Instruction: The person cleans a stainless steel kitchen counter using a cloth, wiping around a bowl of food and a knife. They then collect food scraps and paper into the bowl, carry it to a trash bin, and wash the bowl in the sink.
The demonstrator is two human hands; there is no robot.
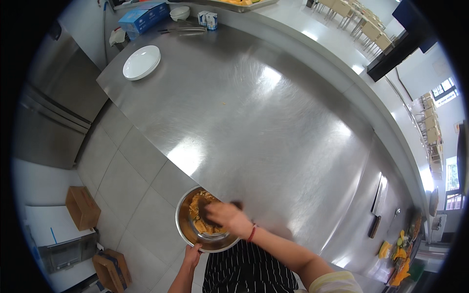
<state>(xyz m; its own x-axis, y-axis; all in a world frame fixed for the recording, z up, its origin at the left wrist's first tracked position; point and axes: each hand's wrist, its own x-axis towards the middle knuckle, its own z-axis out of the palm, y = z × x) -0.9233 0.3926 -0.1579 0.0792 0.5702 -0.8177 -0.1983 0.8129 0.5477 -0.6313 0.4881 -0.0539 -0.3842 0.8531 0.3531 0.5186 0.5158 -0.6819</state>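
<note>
A round stainless steel bowl (pixel 181 230) is held at the edge of the steel counter, just in front of the striped apron. My left hand (pixel 193 254) grips its near left rim. Inside lie orange scraps and pulp (pixel 200 224), perhaps of pumpkin, mostly on the left side. My right hand (pixel 224 217), with a red band at the wrist, is over the bowl, closed on a dark, blurred object (pixel 208 211) whose kind I cannot tell. A dark part of it also shows behind the fingers. The bowl's right side is partly hidden by this hand.
The steel counter (pixel 256 139) spreads ahead. White plates (pixel 142 63) are stacked at its far left; tongs (pixel 187 29), bowls (pixel 180 13) and a blue box (pixel 143 20) stand at the back. At right lie a cleaver (pixel 379 197) and orange peel pieces (pixel 400 252). Cardboard boxes (pixel 82 208) sit at lower left.
</note>
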